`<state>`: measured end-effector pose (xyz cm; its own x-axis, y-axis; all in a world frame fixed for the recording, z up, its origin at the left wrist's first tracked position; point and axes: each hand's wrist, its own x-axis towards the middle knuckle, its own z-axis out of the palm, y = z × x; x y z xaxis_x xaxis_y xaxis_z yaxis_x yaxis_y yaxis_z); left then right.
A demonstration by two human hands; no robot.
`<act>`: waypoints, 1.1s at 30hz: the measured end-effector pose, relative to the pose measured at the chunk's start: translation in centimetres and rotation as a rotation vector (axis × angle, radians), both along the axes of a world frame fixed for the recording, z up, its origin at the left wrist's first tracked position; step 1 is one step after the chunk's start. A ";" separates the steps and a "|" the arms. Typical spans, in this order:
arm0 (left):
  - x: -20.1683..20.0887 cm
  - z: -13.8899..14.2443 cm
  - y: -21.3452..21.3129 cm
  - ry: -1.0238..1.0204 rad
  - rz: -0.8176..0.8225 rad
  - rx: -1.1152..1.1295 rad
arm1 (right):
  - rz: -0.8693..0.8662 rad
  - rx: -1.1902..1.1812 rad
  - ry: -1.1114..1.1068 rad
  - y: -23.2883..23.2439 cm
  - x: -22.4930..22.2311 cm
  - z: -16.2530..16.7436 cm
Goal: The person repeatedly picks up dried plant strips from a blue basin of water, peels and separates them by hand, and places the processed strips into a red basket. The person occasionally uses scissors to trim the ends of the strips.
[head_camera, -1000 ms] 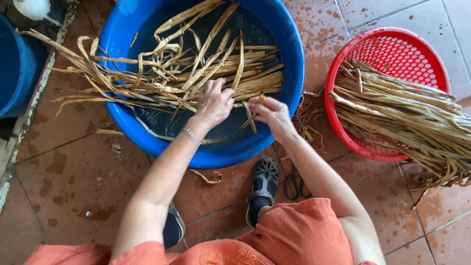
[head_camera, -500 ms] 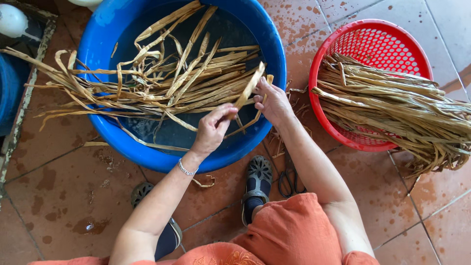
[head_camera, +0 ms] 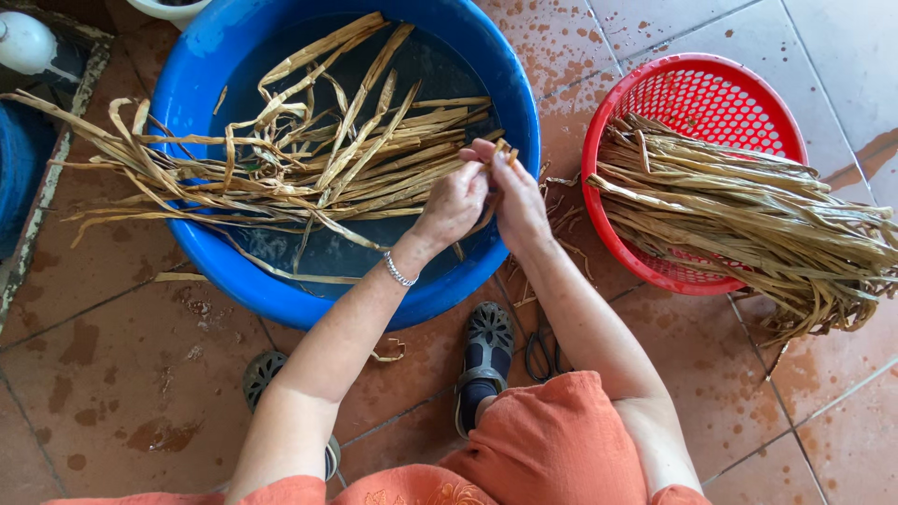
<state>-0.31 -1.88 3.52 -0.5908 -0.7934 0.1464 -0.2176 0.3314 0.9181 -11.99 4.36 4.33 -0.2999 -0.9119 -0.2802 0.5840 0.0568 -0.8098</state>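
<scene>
Both hands (head_camera: 486, 196) now together — strip (head_camera: 500, 150) raised

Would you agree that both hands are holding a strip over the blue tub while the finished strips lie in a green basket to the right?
Not quite: the basket is red, not green, as the head view shows. Both hands do hold a strip over the blue tub.

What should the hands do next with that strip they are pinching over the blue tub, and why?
Probably carry it right to the round red plastic basket. Both the left hand and right hand pinch one tan dried leaf strip above the big round blue plastic tub of tangled strips, while the basket holds straighter ones lying together.
</scene>
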 end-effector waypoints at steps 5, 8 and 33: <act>-2.8 0.1 0.4 -0.182 0.001 -0.014 | -0.127 -0.080 -0.039 -0.9 -2.0 0.7; -4.3 0.4 1.5 -0.247 -0.005 -0.087 | -0.299 0.004 -0.059 -1.3 -4.1 -0.1; 3.3 1.9 8.0 -0.209 -0.151 -0.275 | -0.859 0.005 -0.034 -0.6 -23.3 -2.4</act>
<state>2.99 6.09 5.43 -0.7379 -0.6428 0.2057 -0.3209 0.6022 0.7310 -35.34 3.79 1.90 -0.8767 -0.3715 -0.3055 0.4506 -0.4122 -0.7919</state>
